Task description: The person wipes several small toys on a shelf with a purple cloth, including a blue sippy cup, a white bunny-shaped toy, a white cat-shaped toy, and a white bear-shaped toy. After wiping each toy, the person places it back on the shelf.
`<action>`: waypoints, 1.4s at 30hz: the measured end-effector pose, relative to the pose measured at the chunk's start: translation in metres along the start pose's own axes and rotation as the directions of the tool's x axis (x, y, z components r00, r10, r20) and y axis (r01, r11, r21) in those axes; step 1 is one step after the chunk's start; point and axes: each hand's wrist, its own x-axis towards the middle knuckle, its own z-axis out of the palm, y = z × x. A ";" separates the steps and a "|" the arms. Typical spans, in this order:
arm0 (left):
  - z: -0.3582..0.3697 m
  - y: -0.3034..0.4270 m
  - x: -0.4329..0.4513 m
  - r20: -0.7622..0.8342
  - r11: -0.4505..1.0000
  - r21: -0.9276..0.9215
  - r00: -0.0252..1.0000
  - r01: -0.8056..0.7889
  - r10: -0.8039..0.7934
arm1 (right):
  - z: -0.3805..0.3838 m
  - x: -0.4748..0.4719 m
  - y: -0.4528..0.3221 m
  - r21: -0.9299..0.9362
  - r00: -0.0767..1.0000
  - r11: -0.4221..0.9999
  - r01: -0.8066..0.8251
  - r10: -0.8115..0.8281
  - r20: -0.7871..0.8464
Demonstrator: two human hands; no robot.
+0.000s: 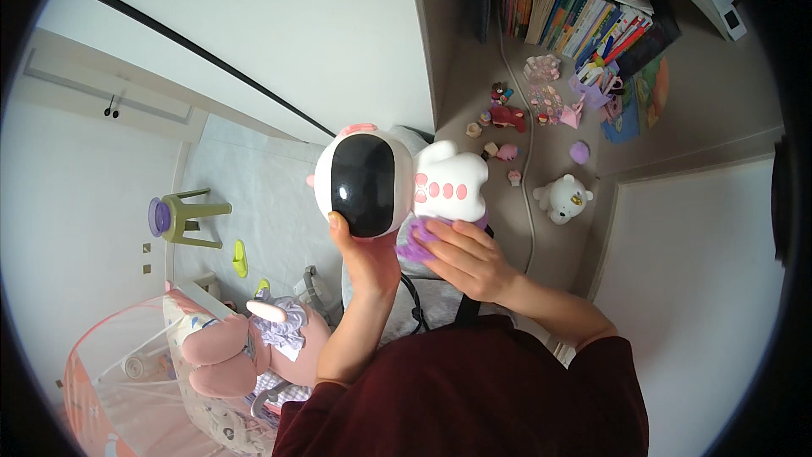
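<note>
A white toy robot (450, 193) lies sideways in front of me, its rounded head to the left with a glossy black face panel (363, 184). Pink buttons and a pink bow mark its body. My left hand (371, 257) grips the head from below, the thumb at the lower edge of the panel. In my right hand (469, 257) is a bunched purple cloth (419, 244), pressed against the lower side of the toy's body. Part of the cloth is hidden under the fingers.
On the desk shelf at right are a row of books (571, 16), small figurines (507, 117), a white bear figure (566, 198) and a pale cable (531, 203). A green stool (196, 216) and a large pink plush toy (292, 349) are at left.
</note>
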 end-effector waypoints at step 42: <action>-0.018 -0.001 -0.022 0.194 0.976 0.150 0.973 -0.156 0.125 | -0.059 0.067 0.011 0.021 0.890 0.907 -0.422 0.409 0.201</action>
